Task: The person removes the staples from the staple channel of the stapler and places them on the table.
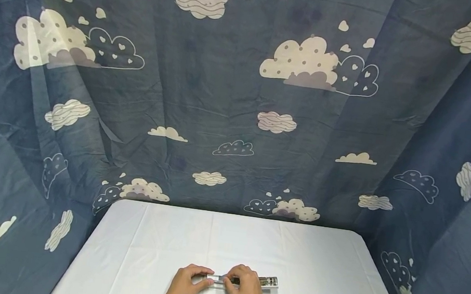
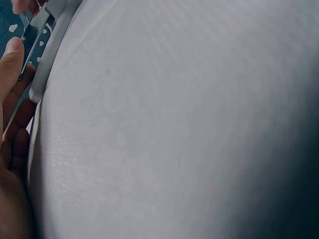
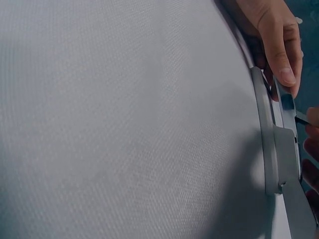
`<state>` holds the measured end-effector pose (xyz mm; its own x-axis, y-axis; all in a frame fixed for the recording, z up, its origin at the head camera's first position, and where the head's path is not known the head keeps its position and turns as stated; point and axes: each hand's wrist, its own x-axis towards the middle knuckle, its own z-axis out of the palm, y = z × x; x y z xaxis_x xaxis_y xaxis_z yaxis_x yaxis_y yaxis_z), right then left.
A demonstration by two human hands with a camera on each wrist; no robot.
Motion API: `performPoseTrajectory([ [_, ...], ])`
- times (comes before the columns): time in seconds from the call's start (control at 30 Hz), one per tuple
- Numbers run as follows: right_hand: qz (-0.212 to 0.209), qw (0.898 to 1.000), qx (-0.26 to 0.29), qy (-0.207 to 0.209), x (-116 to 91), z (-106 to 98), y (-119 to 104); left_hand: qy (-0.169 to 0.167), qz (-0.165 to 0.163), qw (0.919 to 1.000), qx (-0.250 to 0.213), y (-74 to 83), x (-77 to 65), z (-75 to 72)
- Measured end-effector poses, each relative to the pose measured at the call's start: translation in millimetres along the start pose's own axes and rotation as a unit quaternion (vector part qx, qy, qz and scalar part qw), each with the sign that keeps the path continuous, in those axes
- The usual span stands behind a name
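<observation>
Both hands are working the remote control (image 1: 265, 281): the left hand (image 1: 186, 283) is pinching its near end, the right hand (image 1: 246, 291) clamping over the middle. Best to be keeping the body flat on the white tablecloth (image 1: 153, 254) while the fingers are easing the thin panel beside the thumb (image 3: 279, 47) along evenly, not prying.

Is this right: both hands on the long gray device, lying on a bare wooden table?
Not quite. Both the left hand and right hand do grip the long gray device, but the table is covered with a white cloth, not bare wood. The head view shows it.
</observation>
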<state>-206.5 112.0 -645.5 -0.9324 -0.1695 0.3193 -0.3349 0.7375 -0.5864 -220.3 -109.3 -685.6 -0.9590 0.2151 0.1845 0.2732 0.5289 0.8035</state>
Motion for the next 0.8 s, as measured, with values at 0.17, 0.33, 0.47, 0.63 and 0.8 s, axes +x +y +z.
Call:
performPoseTrajectory([
  [0.17, 0.001, 1.0, 0.001, -0.012, 2, -4, 0, 0.003, 0.012, 0.9999, 0.004, 0.3, -0.2, -1.2],
  [0.33, -0.01, 1.0, 0.001, -0.02, 1, -7, 1, 0.0, 0.012, 0.9999, 0.004, -0.5, -0.6, -1.3],
  [0.47, -0.019, 0.999, 0.003, -0.026, 1, -9, 3, 0.001, 0.007, 1.0, 0.002, -1.4, -0.8, -0.3],
  [0.63, -0.02, 0.999, 0.005, -0.032, 0, -10, 4, 0.001, 0.005, 1.0, -0.001, -1.4, -1.0, 0.5],
  [0.8, -0.026, 0.999, 0.01, -0.027, 1, -13, 5, 0.003, 0.002, 1.0, 0.0, -1.1, -1.1, 0.1],
])
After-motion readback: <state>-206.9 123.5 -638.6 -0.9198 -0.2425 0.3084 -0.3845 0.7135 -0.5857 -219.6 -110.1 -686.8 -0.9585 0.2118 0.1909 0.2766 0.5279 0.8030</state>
